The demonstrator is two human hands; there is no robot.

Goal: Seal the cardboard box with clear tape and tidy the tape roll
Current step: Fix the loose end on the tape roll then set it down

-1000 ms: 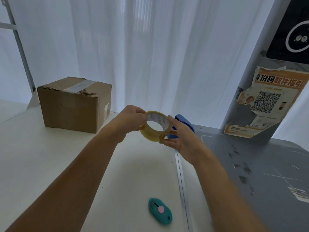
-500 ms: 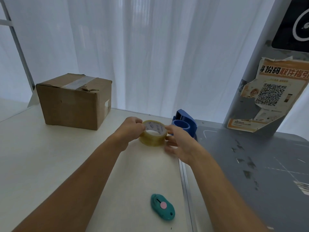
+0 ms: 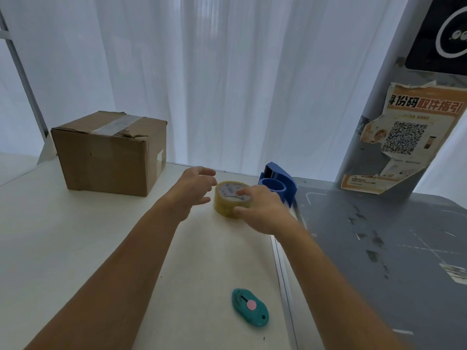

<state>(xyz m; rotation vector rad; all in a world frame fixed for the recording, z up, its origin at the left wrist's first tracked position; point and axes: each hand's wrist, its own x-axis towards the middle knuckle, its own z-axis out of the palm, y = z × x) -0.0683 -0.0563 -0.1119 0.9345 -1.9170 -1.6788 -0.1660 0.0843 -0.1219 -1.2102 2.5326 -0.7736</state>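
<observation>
While I watch from the head view, the lines read:
Tape roll (image 3: 231, 202): lying flat on the white desk (image 3: 75, 236), near its far right corner.
Right hand (image 3: 262, 210): fingers wrapped over the roll's near right side, grasping it.
Left hand (image 3: 193, 192): fingers spread, released, just beside the roll.
Cardboard box (image 3: 108, 154): far left edge, taped across its top.
Blue dispenser (image 3: 278, 184): just behind the roll.
Teal cutter (image 3: 250, 306): near edge.

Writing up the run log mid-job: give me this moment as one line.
tape roll flat on white table | right hand on it | left hand open beside | cardboard box taped | cutter near
</observation>
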